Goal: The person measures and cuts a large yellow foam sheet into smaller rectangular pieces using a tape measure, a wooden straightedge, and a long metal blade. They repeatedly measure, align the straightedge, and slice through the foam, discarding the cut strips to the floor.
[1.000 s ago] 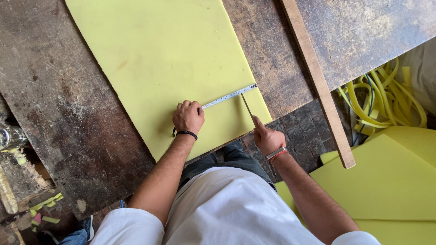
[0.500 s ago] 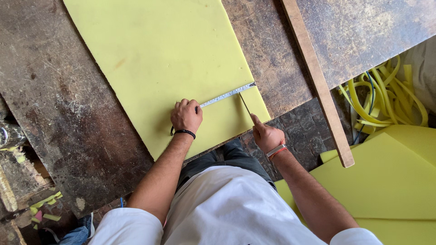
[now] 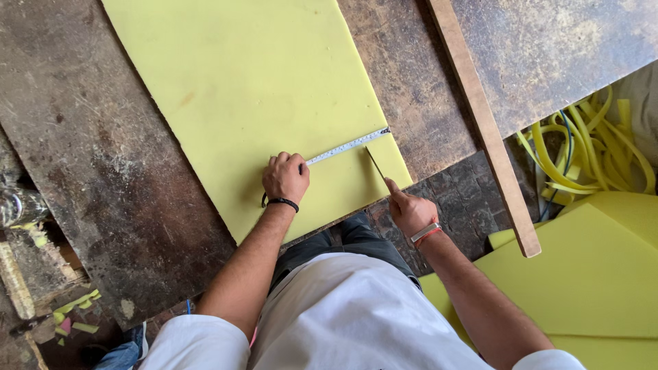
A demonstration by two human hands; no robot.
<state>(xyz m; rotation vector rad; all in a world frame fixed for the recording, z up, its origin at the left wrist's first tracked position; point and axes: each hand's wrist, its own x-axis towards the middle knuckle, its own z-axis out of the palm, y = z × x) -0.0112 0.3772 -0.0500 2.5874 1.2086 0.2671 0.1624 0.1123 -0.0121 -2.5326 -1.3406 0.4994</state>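
Observation:
A large yellow foam sheet lies on a dark worn worktable. My left hand rests on the sheet near its front edge, closed on a tape measure whose blade stretches right to the sheet's right edge. My right hand is off the table's front edge and grips a thin blade-like tool. The tool's tip touches the foam just below the tape, near the sheet's front right corner.
A long wooden strip lies diagonally across the table and overhangs its edge. Yellow foam offcut strips are piled at the right. More yellow foam sheets are stacked below them. Small scraps lie at lower left.
The view has shifted slightly. Both hands stay nearly where they were, left on the tape, right holding the thin tool against the foam.

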